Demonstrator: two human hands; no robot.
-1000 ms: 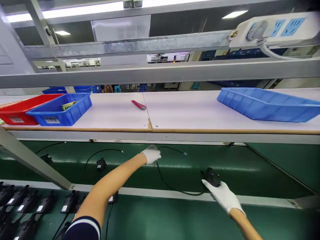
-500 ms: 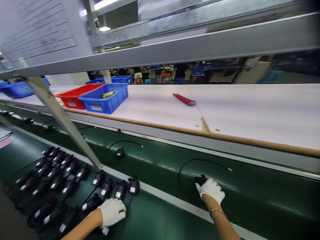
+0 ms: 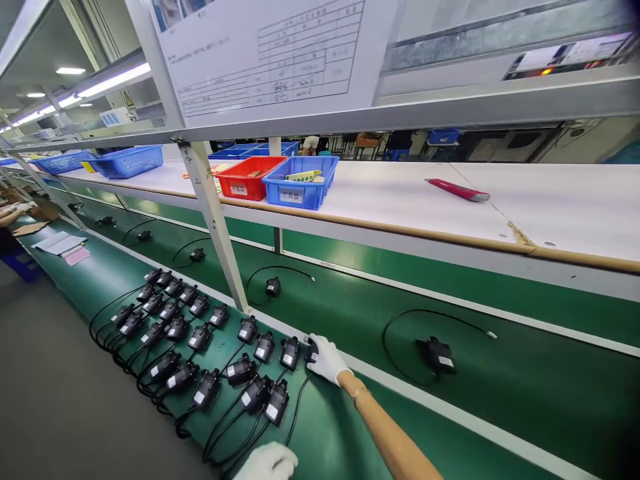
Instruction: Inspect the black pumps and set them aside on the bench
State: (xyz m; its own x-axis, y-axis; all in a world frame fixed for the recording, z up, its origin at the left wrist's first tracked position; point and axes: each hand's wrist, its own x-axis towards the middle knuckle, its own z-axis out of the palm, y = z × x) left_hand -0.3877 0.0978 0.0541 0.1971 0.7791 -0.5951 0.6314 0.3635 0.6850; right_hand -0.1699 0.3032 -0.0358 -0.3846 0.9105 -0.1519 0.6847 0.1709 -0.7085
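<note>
My right hand (image 3: 329, 360), in a white glove, is closed on a black cabled device (image 3: 313, 351) at the right end of the back row, beside the pale strip. That device's black cable (image 3: 299, 405) runs down toward my left hand (image 3: 270, 461). The left hand, also gloved, has curled fingers and is partly cut off by the lower frame edge; what lies inside them is hidden. Left of my hands, several similar black devices (image 3: 256, 393) with white labels lie in rows on the green bench (image 3: 350, 427). Another black device (image 3: 438, 355) rests on the green belt, its cable curving behind it.
More cabled devices (image 3: 273, 287) lie spaced along the belt (image 3: 345, 313). A metal post (image 3: 213, 220) rises between bench and shelf. On the white shelf (image 3: 380, 193) are a red bin (image 3: 243, 187), a blue bin (image 3: 300, 193) and a red cutter (image 3: 457, 190). Another person's hand (image 3: 20, 208) shows far left.
My right hand has moved left from a device on the belt to one on the bench. My left hand has drawn back toward the lower edge. The view has swung left.
</note>
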